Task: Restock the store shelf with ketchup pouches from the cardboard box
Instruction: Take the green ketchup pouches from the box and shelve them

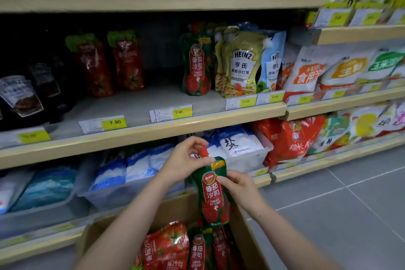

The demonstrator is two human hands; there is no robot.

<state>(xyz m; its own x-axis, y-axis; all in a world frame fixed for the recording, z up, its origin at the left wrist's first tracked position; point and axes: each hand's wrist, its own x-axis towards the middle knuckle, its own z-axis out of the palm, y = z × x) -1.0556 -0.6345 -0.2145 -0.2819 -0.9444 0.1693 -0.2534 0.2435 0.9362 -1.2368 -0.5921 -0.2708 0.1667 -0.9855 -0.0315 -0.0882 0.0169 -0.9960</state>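
Observation:
I hold a green and red ketchup pouch (212, 193) upright above the cardboard box (247, 232). My left hand (186, 160) pinches its top by the red cap. My right hand (237, 184) grips its right edge. More ketchup pouches (173, 245) lie in the box below. On the middle shelf (140, 105) one matching ketchup pouch (196, 66) stands upright at the right, and two red pouches (109, 63) stand further left at the back.
Heinz salad dressing pouches (241, 66) stand right of the shelved ketchup. Dark Heinz pouches (19, 94) fill the shelf's left end. Yellow price tags (114, 123) line the shelf edge. Salt bags in clear bins (140, 166) sit on the shelf below. Grey tiled floor (339, 215) lies to the right.

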